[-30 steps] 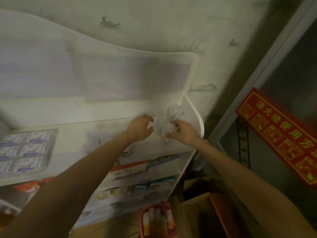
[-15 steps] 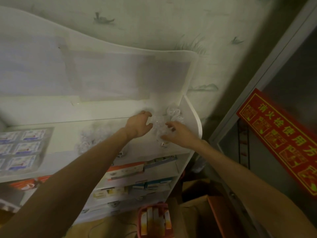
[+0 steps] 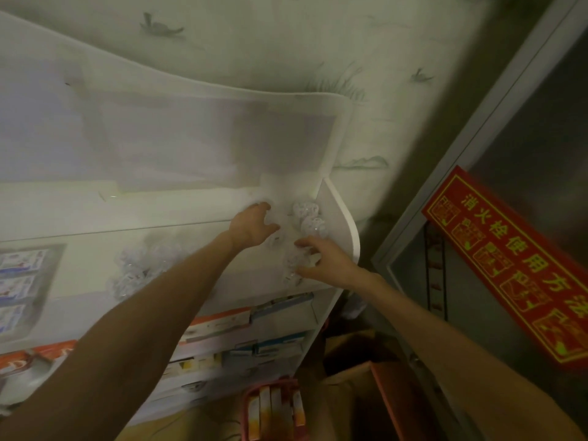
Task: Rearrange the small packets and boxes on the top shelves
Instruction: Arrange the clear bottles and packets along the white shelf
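Two bare forearms, uncovered by any sleeve from frame edge to wrist, are seen ending in the ungloved left hand [image 3: 253, 226] and right hand [image 3: 324, 261].

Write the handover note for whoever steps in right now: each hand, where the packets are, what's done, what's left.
Left hand: on the top shelf, fingers curled over small clear packets; grip unclear.
Right hand: fingers spread on a clear packet near the shelf's front right edge.
Two packets sit in the right corner against the side panel; a loose cluster lies further left.
Done: corner pair looks placed.
Left: probably gather the remaining packets; the boxes on the lower shelves appear untouched.
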Demonstrator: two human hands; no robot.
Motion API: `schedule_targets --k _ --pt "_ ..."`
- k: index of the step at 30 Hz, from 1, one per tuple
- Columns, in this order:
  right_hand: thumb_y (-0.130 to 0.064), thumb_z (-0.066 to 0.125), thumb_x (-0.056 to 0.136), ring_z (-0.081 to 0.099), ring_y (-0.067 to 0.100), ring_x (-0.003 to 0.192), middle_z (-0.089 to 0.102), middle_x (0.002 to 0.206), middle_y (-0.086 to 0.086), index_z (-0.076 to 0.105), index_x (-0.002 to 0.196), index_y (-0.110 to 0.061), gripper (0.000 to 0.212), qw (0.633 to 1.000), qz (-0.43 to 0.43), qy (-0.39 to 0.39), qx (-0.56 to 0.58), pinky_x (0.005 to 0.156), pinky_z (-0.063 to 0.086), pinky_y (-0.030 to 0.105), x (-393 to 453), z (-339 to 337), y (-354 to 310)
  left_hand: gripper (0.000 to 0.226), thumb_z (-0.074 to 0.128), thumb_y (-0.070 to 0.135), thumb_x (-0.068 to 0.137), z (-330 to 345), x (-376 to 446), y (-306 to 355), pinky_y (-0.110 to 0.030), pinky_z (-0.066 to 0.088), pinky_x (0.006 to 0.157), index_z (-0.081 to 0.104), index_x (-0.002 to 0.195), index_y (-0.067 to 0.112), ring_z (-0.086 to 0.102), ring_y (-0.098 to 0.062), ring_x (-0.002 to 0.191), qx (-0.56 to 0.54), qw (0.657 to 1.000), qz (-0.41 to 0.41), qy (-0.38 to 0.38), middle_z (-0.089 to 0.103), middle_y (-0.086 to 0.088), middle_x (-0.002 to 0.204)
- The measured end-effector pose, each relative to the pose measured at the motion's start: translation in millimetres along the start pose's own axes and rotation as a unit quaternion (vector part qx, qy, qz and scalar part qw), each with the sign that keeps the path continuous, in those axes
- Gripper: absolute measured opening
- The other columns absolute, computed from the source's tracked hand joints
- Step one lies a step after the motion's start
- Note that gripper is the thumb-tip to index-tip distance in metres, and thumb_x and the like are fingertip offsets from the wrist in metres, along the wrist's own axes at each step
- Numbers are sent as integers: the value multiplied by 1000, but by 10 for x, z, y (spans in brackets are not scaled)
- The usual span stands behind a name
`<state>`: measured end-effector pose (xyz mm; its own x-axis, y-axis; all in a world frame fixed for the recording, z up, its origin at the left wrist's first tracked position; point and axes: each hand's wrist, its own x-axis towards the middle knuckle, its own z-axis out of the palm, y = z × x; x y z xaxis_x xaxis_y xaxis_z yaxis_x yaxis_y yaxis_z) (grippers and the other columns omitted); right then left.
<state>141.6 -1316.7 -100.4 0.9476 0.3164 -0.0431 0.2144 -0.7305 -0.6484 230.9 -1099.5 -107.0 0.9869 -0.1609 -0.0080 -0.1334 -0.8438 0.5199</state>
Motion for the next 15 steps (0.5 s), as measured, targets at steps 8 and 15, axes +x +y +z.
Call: schedule_targets --k 8,15 --pt "-33 79 81 54 7 110 54 132 -7 53 140 -27 65 1000 -14 10 3 90 56 29 26 30 39 62 55 34 97 -88 12 -110 -37 29 115 32 152 17 33 -25 142 -9 999 31 -34 33 -7 156" --pt "-29 78 84 52 6 118 53 138 -7 50 142 -21 66 999 1 19 42 89 57 28 91 114 -28 63 68 41 88 -123 -54 -54 -37 43 101 45 142 17 54 -27 120 -54 998 19 -40 52 -8 139"
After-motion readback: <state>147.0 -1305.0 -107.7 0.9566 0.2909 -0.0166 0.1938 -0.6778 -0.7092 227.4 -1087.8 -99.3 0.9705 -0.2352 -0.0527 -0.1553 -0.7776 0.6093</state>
